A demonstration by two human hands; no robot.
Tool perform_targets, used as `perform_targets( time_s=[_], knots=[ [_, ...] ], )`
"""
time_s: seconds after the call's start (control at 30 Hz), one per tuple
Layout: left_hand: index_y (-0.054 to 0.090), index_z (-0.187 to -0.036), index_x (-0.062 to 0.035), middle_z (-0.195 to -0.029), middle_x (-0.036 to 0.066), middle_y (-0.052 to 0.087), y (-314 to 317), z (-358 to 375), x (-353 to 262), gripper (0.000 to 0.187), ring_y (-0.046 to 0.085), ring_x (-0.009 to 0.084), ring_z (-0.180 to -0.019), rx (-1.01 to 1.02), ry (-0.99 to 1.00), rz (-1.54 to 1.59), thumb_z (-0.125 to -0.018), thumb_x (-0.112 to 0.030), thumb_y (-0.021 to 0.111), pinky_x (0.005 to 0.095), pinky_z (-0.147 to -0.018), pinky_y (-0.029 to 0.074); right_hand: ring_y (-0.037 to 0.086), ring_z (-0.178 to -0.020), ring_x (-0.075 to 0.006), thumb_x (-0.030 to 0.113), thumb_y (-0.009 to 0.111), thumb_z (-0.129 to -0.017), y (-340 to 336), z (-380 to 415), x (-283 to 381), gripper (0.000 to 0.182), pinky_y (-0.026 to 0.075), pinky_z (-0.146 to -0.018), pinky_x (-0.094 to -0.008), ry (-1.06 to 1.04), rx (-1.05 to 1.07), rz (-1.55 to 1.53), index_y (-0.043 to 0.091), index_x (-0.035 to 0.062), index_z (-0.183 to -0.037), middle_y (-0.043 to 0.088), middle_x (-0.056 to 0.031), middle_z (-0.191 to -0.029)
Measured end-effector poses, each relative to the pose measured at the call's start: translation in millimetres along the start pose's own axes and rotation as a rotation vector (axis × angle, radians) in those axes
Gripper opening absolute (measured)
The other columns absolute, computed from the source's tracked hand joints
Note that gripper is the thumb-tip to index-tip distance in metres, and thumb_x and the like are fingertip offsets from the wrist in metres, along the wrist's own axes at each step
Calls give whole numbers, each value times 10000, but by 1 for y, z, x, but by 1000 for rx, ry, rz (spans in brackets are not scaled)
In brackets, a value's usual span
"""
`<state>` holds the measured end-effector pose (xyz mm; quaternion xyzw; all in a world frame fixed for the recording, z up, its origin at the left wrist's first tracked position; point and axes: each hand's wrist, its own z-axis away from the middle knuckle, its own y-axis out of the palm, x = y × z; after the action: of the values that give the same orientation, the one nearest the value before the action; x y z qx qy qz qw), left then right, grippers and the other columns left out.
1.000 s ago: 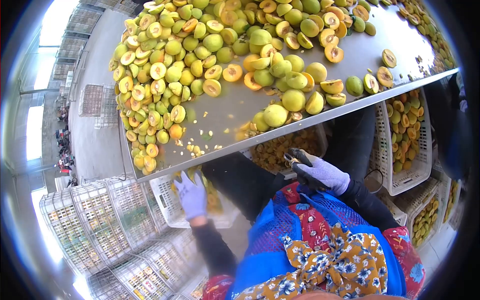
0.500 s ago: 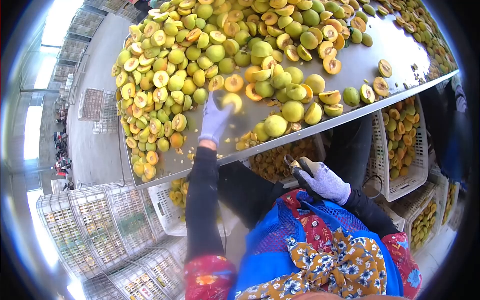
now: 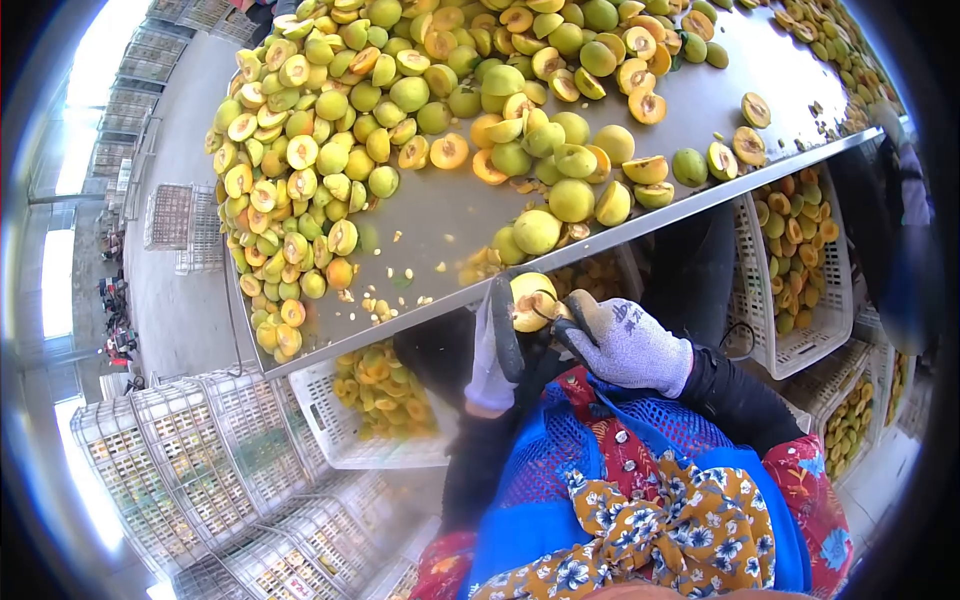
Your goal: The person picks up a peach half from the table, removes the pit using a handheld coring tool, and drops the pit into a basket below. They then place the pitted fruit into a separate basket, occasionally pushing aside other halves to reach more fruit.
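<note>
A halved yellow-green fruit, its cut face showing, is held in my gloved left hand near the table's front edge. My gloved right hand is closed round a small tool with a curved metal loop, which touches the cut face. Both hands are close together above my lap. Beyond them, the metal table bears a large heap of halved fruit and a smaller cluster. Small pits and scraps lie near its front edge.
Under the table's edge stand a white crate of fruit pieces and another crate at the right. Stacked crates fill the lower left. Another person's gloved hand shows at the far right.
My left hand has come back from the table towards my body with a fruit half, and now meets the tool in my right hand. The view has shifted slightly.
</note>
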<state>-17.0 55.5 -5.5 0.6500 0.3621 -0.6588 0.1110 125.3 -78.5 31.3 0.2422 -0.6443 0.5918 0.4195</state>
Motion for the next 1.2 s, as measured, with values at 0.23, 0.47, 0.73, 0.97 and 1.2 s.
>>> perform_targets(
  time_s=[0.23, 0.47, 0.73, 0.97, 1.2],
  knots=[
    [612, -1114, 4, -965, 138, 655, 14, 9, -19, 304, 639, 223, -873, -130, -207, 115, -1045, -256, 470, 351, -808, 518, 612, -626, -439, 228, 583, -953, 9, 10, 7, 317, 461, -544, -513, 38, 80, 50, 464, -33, -1088, 598, -241, -671],
    [619, -1103, 14, -959, 138, 676, 31, 11, -22, 382, 651, 212, -869, -281, -153, 27, -1073, -286, 384, 341, -814, 513, 589, -512, -162, 381, 535, -1011, -7, 5, 7, 373, 460, -455, -324, 603, 451, -979, 556, 12, -955, 600, -73, -690],
    [624, -1105, 14, -985, 113, 676, 27, 5, -16, 452, 648, 185, -893, -52, -120, 241, -1073, -349, 357, 329, -827, 510, 346, -342, -39, 404, 456, -1040, 19, 16, -29, 379, 304, -303, -162, 768, 959, -2598, 520, 35, -981, 410, 13, -564],
    [638, -1096, 4, -960, 99, 682, 31, 5, -12, 474, 647, 163, -878, 18, -236, 351, -1069, -384, 366, 313, -813, 513, 346, -349, -36, 415, 440, -1041, 31, 26, -36, 400, 295, -295, -165, 712, 857, -2591, 533, 28, -1001, 409, 5, -565],
    [500, -1249, 10, -985, 147, 658, 10, 25, 8, 519, 661, 324, -875, -64, 57, -356, -832, -223, 702, 397, -794, 516, 378, -353, -52, 446, 464, -1025, 9, 24, -25, 430, 304, -312, -180, 366, 666, -2261, 519, 24, -965, 435, -6, -549]
  ],
)
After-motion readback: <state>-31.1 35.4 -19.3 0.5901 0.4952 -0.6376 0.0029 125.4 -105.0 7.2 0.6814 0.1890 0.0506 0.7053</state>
